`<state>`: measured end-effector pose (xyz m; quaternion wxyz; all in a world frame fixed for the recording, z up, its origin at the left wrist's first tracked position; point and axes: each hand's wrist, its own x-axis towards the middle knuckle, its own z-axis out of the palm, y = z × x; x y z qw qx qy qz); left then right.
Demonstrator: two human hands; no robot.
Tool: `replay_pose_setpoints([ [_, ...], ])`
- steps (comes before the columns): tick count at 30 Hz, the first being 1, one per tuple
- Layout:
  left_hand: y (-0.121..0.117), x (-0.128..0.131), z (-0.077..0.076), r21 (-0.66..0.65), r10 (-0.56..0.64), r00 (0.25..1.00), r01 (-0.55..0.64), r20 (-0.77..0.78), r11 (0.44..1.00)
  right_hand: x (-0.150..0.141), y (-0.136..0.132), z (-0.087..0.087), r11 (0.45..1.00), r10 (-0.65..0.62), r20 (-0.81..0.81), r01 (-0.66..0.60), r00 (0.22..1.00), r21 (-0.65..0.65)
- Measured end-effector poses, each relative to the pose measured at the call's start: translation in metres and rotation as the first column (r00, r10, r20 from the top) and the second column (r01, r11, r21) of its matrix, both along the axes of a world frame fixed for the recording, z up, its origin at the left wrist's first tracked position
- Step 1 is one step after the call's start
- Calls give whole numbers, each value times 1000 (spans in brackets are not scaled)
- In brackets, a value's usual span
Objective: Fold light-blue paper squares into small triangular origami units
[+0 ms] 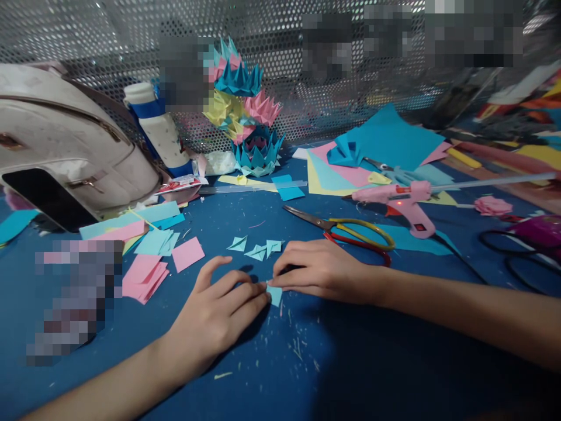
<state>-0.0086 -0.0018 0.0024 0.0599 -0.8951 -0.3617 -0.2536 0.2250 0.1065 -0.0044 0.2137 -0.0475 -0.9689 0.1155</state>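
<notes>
A small light-blue paper square (274,294) lies on the blue table between my hands. My left hand (221,310) presses its left edge with several fingertips, while one finger is raised and curled. From the other side, the fingers of my right hand (315,272) are bunched together on the upper edge of the same paper, covering part of it. Just beyond my fingertips are several small folded light-blue pieces (256,252). Scissors (337,228) with yellow and red handles lie behind my right hand, blades partly open. Pink paper squares (146,278) are stacked left of my left hand.
A pink glue gun (405,204) with a lit orange light stands at right, its cord trailing forward. Behind are a spiky folded-paper stack (256,149), coloured sheets (385,140), a bottle (160,131) and a pale backpack (56,128) with a phone (48,199) before it.
</notes>
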Motion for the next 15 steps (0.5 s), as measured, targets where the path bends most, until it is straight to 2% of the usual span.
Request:
replay_pose_setpoints([
  [15, 0, -2, -2, -32, -18, 1000, 18, 17, 999, -1, 0, 0, 1000, 6, -7, -6, 1000, 21],
])
